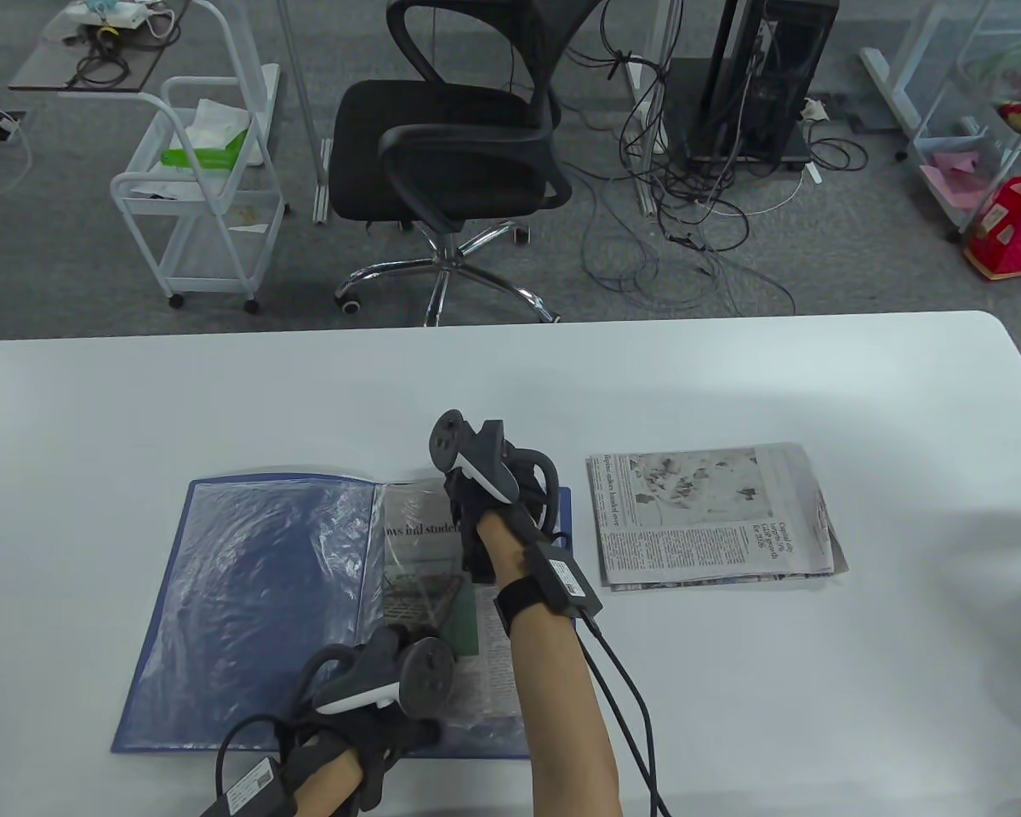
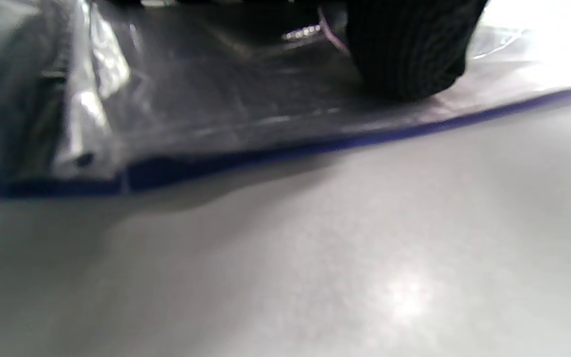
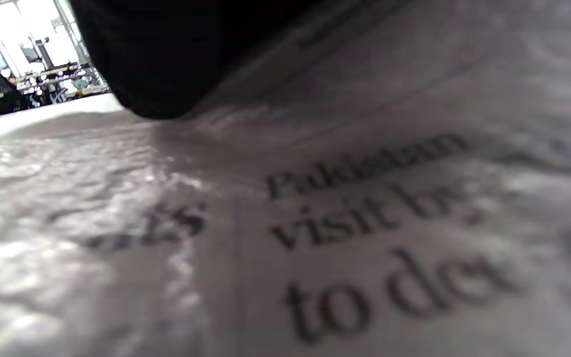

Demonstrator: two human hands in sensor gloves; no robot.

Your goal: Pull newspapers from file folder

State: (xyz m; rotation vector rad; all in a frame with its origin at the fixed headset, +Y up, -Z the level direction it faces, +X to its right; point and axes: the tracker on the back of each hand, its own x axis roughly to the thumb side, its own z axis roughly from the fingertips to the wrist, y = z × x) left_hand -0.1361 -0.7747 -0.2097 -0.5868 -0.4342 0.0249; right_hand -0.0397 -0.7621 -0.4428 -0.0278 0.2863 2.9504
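Observation:
A blue file folder [image 1: 247,596] lies open on the white table, with clear plastic sleeves. A newspaper [image 1: 421,553] sits in the right-hand sleeve. My right hand [image 1: 485,511] rests on the upper part of that newspaper; its print fills the right wrist view [image 3: 365,228], where a gloved finger [image 3: 166,64] touches the paper. My left hand [image 1: 374,732] presses on the folder's near edge; in the left wrist view a gloved fingertip [image 2: 404,54] sits on the plastic sleeve [image 2: 216,99] near the blue edge [image 2: 265,151]. A second folded newspaper [image 1: 706,515] lies on the table to the right.
The white table [image 1: 732,723] reaches to the right and front of the folder. Beyond its far edge stand a black office chair [image 1: 451,145], a white trolley [image 1: 196,187] and tangled cables [image 1: 698,213] on the floor.

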